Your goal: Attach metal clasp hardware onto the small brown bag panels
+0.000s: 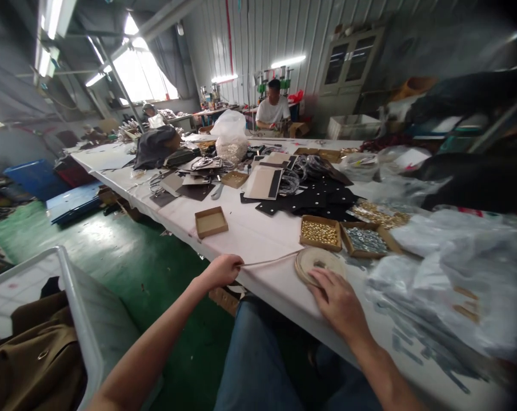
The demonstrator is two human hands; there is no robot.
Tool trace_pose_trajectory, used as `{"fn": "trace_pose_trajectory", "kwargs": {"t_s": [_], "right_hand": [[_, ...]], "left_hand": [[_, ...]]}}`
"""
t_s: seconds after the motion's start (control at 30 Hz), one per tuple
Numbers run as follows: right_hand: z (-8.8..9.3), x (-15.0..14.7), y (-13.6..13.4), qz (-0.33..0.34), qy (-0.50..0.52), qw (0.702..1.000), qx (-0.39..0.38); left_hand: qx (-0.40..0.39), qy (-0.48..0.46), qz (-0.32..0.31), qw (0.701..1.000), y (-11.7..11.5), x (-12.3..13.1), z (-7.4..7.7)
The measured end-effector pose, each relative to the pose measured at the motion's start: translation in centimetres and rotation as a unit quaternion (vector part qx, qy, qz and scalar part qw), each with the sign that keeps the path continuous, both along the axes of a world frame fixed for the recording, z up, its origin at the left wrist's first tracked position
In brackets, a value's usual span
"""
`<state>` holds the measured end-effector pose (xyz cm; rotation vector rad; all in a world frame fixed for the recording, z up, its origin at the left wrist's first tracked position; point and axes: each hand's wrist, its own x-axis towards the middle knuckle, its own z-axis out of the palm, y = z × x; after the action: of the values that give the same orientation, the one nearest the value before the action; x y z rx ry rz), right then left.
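A flat roll of pale tape lies on the white-covered table near its front edge. My right hand rests on the roll's near side, fingers laid over its top around the central hole. From the roll a narrow strip runs left, pulled straight just above the table. Its end is pinched in my left hand, which is closed at the table's edge. An open, shallow cardboard box stands beyond my left hand.
Behind the roll sit a box of gold-coloured fittings and a box of silver ones. Clear plastic bags crowd the right. Black pieces are piled farther back. A white bin stands left; a person sits across the table.
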<state>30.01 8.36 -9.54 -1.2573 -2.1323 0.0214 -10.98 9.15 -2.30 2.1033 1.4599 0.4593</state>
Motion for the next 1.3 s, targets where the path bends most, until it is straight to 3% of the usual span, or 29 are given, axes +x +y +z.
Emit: {"fn": "trace_pose_trajectory", "kwargs": {"t_s": [0.2,0.3,0.47,0.53,0.67,0.73,0.77,0.8,0.87,0.9,1.0,1.07,1.17,1.3], "right_hand": [[0.6,-0.6,0.2,0.005,-0.024,1.0,-0.009],[0.9,-0.7,0.7,0.007,-0.042,0.999,-0.019],[2.0,-0.6,1.4,0.029,-0.063,0.997,-0.041],[2.9,-1.0,1.0,0.028,-0.054,0.998,-0.033],[4.9,-4.8,-2.7,0.014,0.069,0.997,-0.033],[5.0,-8.5,-5.7,0.057,0.151,0.976,-0.145],[4.7,-10.6,-7.4,0.094,0.181,0.948,-0.245],[4.2,-13.0,-8.9,0.135,0.21,0.9,-0.357],[2.8,-17.5,-11.7,0.172,0.293,0.768,-0.543],[2.0,-19.6,-12.8,0.181,0.338,0.705,-0.596],[0.2,-23.6,-15.4,0.171,0.51,0.531,-0.654],[-0.3,-24.3,-16.6,0.165,0.589,0.442,-0.657],[-0.3,-23.4,-17.7,0.169,0.629,0.371,-0.661],[0.0,-21.6,-18.2,0.139,0.644,0.357,-0.662]], "left_hand": [[-0.202,-0.113,0.005,0.973,-6.5,-2.7,-3.9],[-0.269,-0.169,0.015,0.948,-8.2,-3.8,-5.1],[-0.313,-0.258,0.124,0.905,-7.6,-4.2,-4.0],[-0.349,-0.262,0.14,0.889,-7.0,-3.9,-3.7],[-0.431,-0.296,0.101,0.846,-6.7,-3.0,-4.5],[-0.42,-0.317,0.11,0.843,-6.8,-2.2,-5.3],[-0.406,-0.322,0.122,0.847,-6.9,-1.8,-5.7],[-0.393,-0.323,0.136,0.85,-6.9,-1.3,-5.9],[-0.379,-0.312,0.158,0.857,-6.9,-0.6,-6.3],[-0.377,-0.3,0.163,0.861,-7.0,-0.3,-6.3],[-0.369,-0.259,0.153,0.879,-7.2,0.2,-6.3],[-0.367,-0.244,0.152,0.885,-7.5,0.4,-6.3],[-0.37,-0.234,0.17,0.883,-7.9,0.9,-6.7],[-0.384,-0.237,0.142,0.881,-7.9,1.9,-7.6]]}}
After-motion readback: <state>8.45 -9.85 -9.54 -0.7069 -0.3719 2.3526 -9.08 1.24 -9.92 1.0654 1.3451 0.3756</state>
